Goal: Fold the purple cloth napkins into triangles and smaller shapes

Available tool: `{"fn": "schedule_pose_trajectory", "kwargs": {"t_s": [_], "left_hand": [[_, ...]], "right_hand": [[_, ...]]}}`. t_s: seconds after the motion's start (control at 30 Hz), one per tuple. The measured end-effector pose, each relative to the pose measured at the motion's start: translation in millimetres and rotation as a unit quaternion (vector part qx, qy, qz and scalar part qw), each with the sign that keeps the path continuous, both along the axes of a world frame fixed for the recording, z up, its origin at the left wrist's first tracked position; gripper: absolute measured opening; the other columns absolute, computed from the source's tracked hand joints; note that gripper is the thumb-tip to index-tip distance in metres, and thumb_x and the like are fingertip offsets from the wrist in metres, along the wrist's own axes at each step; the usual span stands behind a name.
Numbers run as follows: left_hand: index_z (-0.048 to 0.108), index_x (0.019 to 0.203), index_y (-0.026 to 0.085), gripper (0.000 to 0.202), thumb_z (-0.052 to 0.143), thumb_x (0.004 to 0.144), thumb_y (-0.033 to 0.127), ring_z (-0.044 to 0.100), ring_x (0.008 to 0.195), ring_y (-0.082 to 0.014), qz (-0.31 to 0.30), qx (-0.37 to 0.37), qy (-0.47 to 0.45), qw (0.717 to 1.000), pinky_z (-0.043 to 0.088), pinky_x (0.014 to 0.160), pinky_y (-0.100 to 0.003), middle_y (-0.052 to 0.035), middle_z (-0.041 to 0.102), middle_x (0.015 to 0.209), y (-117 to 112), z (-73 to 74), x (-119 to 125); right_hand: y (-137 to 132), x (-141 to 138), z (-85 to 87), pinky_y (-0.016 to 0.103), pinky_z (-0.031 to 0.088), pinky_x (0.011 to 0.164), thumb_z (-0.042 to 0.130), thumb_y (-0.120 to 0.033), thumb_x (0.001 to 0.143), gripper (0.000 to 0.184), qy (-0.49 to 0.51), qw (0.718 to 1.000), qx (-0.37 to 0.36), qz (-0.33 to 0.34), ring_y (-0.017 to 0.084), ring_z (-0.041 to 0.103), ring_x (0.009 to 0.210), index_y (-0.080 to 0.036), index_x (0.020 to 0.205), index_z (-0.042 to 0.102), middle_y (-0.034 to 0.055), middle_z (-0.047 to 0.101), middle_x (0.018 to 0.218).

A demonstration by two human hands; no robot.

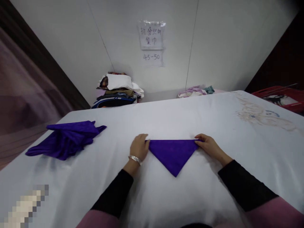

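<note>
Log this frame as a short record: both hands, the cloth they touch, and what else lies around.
Left hand: touches left corner of the purple triangle cloth
Right hand: touches its right corner
Cloth state: flat, point toward the person
Surface: white-covered table
Far left: purple cloth heap
By wall: stack of fabrics

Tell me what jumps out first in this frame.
The purple triangle of cloth, point toward the camera, lies centre on the white table cover, with the left hand and right hand touching its upper corners. A loose purple heap sits far left; a stack of folded clothes stands by the back wall.
</note>
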State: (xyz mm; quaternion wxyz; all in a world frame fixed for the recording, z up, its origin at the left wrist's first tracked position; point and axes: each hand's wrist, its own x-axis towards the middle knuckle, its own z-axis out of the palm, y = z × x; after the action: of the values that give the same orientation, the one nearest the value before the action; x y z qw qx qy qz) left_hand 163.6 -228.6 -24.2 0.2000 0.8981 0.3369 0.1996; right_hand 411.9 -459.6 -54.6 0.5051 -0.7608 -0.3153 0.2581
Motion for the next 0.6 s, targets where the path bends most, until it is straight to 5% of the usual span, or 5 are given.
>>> {"fn": "schedule_pose_trajectory", "kwargs": {"t_s": [0.17,0.27,0.43,0.6], "left_hand": [[0.049,0.122,0.021,0.047,0.055,0.081,0.044,0.044,0.118,-0.0263,-0.243,0.065,0.013,0.968,0.033,0.100,-0.047,-0.0099,0.052,0.128,-91,-7.7,5],[0.045,0.126,0.022,0.058,0.061,0.076,0.047,0.037,0.124,-0.0277,-0.308,0.067,0.047,0.948,0.026,0.104,-0.051,-0.0091,0.045,0.135,-122,-12.6,8],[0.060,0.103,0.019,0.021,0.049,0.087,0.025,0.047,0.114,-0.0230,-0.285,0.116,0.086,0.948,0.026,0.104,-0.047,-0.0067,0.060,0.117,-114,-23.5,11],[0.065,0.090,0.023,0.025,0.040,0.090,0.017,0.049,0.112,-0.0197,-0.253,0.143,0.090,0.953,0.024,0.105,-0.044,-0.0018,0.065,0.107,-79,-21.0,-9]], "right_hand": [[-12,12,-1.6,0.026,0.039,0.053,0.059,-0.037,0.071,0.031,-0.033,0.997,-0.054,0.046,0.013,0.051,0.056,-0.019,0.096,0.058,-0.0026,0.057,0.066],[-16,18,-0.9,0.026,0.038,0.052,0.060,-0.038,0.070,0.032,-0.024,0.996,-0.063,0.062,0.013,0.050,0.055,-0.020,0.097,0.058,-0.0027,0.056,0.066],[-27,16,8.6,0.027,0.038,0.054,0.060,-0.036,0.071,0.029,0.015,0.992,-0.071,0.102,0.012,0.049,0.056,-0.021,0.095,0.057,-0.0039,0.052,0.065],[-44,-18,20.8,0.025,0.036,0.049,0.063,-0.038,0.069,0.035,0.112,0.977,-0.071,0.168,0.012,0.047,0.053,-0.023,0.099,0.054,-0.0052,0.049,0.063]]}}
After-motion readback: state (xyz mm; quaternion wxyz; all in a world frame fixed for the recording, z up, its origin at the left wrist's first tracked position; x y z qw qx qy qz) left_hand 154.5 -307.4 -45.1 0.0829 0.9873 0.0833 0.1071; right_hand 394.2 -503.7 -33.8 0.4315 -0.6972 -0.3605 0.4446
